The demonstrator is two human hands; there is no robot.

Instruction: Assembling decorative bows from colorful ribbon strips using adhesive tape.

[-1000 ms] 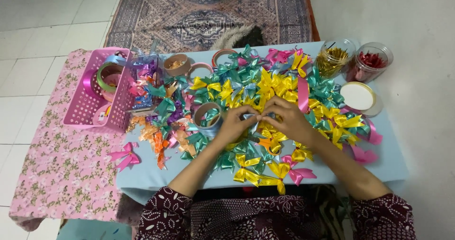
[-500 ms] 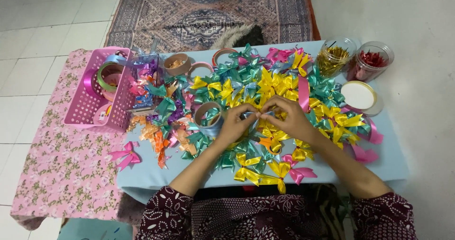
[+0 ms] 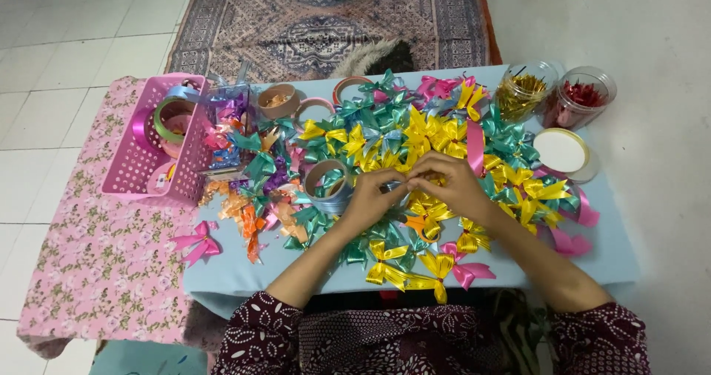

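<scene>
Pinching a small silvery-blue ribbon piece at table centre, both hands meet fingertip to fingertip. Left hand curled, fingers pressed tight on the piece; right hand arched over it, thumb & forefinger closed on same bit. Ribbon glossy, thin, mostly hidden by fingers. Around: heap of shiny folded bows, yellow, teal, pink, orange, on light blue table. Tape roll just left of left hand. Pink perforated basket w/ ribbon spools far left, on floral cloth. Two clear round jars & white lid at right.

A pink basket holds ribbon rolls beside two clear jars.
</scene>
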